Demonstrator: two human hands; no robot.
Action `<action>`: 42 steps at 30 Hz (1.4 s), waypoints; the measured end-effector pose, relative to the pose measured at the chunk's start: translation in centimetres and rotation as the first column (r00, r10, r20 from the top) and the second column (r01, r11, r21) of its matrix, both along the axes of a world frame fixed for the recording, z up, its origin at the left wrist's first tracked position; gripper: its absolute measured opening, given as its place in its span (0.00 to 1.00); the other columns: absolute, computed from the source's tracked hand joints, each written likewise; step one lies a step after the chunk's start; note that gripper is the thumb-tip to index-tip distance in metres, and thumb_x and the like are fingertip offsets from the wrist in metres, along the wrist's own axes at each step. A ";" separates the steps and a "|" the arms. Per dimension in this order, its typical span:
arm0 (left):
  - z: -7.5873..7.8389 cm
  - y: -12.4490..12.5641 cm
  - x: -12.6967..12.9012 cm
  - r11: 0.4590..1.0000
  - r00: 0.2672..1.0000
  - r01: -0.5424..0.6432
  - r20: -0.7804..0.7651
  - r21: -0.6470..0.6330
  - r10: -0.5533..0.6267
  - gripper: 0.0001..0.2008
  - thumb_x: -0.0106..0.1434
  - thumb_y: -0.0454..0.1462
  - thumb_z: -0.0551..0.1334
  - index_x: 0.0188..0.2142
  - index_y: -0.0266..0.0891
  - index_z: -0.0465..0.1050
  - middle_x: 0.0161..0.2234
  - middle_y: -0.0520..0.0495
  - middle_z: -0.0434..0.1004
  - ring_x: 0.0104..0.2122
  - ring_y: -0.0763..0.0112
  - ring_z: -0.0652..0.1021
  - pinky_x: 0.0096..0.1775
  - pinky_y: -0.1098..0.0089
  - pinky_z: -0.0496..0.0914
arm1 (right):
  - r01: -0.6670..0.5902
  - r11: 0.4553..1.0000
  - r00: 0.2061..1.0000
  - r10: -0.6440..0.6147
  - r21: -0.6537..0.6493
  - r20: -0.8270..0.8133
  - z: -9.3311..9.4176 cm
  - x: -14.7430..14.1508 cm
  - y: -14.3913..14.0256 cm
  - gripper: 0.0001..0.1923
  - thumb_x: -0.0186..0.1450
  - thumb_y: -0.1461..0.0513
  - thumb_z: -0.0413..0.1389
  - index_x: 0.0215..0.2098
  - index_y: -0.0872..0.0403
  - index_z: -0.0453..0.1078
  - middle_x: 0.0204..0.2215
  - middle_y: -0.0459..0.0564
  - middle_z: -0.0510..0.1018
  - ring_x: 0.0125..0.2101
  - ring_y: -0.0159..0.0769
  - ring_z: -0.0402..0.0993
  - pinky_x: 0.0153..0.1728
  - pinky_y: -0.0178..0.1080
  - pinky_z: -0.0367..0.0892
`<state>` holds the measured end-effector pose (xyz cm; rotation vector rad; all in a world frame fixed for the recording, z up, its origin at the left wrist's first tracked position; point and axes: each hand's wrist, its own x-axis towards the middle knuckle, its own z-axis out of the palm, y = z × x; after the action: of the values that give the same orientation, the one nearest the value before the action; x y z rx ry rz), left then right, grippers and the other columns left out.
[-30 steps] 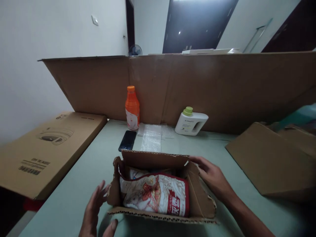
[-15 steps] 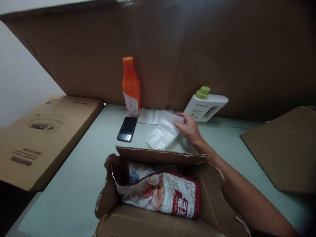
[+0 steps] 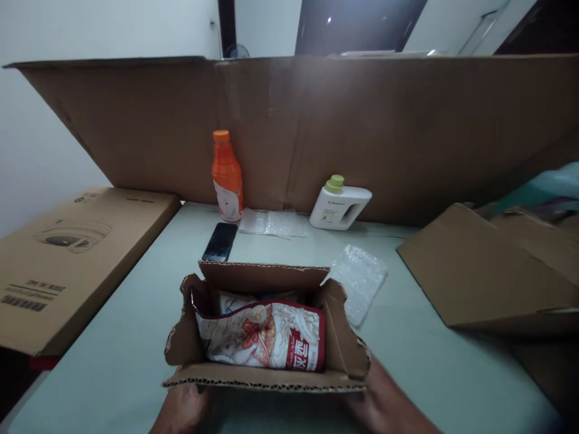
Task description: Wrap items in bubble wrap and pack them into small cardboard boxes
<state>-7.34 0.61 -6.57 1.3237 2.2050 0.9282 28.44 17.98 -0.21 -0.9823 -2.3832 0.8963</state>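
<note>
An open cardboard box (image 3: 260,375) stands close in front of me, its torn flaps raised. Inside lies a red and white printed food bag (image 3: 266,337), with another white package (image 3: 233,302) partly hidden behind it. My left hand (image 3: 184,405) is against the near left side of the box and my right hand (image 3: 377,392) against the right side; both seem to grip it, the flaps hiding most of the fingers. Just right of the box lies a bubble wrap bag (image 3: 359,283), flat on the table.
At the back stand an orange bottle (image 3: 227,181) and a white jug with a green cap (image 3: 339,208). More bubble wrap (image 3: 274,223) lies between them, near a phone (image 3: 220,242). Flat cartons lie left (image 3: 85,259) and right (image 3: 488,271); a tall cardboard panel (image 3: 384,132) closes the back.
My right hand has let go of the bubble wrap bag, which now lies right of the box, and has come back to the box. My left hand has come into view. The camera has tipped up.
</note>
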 end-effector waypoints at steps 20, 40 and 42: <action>4.1 14.9 2.1 0.920 0.869 0.053 0.436 0.389 -0.235 0.32 0.57 0.45 0.67 0.58 0.37 0.63 0.57 0.37 0.73 0.59 0.51 0.72 0.59 0.56 0.66 | 0.297 0.937 0.931 -0.327 -0.183 -0.164 0.1 -7.6 7.5 0.28 0.56 0.57 0.63 0.54 0.55 0.67 0.50 0.58 0.80 0.50 0.54 0.75 0.50 0.53 0.72; 3.1 11.2 3.5 0.949 0.847 -0.005 0.507 0.316 -0.164 0.46 0.63 0.44 0.65 0.72 0.41 0.39 0.70 0.30 0.53 0.68 0.49 0.60 0.66 0.48 0.57 | 0.330 0.859 0.916 -0.392 0.390 0.089 0.6 -1.5 7.3 0.30 0.60 0.54 0.60 0.59 0.55 0.69 0.60 0.62 0.72 0.60 0.57 0.67 0.57 0.56 0.64; 2.4 8.5 3.9 0.955 0.865 0.052 0.464 0.292 -0.189 0.43 0.63 0.44 0.64 0.72 0.42 0.43 0.69 0.32 0.55 0.68 0.50 0.61 0.66 0.49 0.57 | 0.292 0.866 0.897 -0.395 0.405 0.197 -0.2 -1.0 7.3 0.21 0.63 0.58 0.57 0.53 0.54 0.73 0.57 0.61 0.76 0.57 0.56 0.70 0.54 0.55 0.66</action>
<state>-3.39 9.09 -4.19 1.1583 1.6308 1.3783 27.47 25.32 -0.46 -1.3880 -2.3525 0.1761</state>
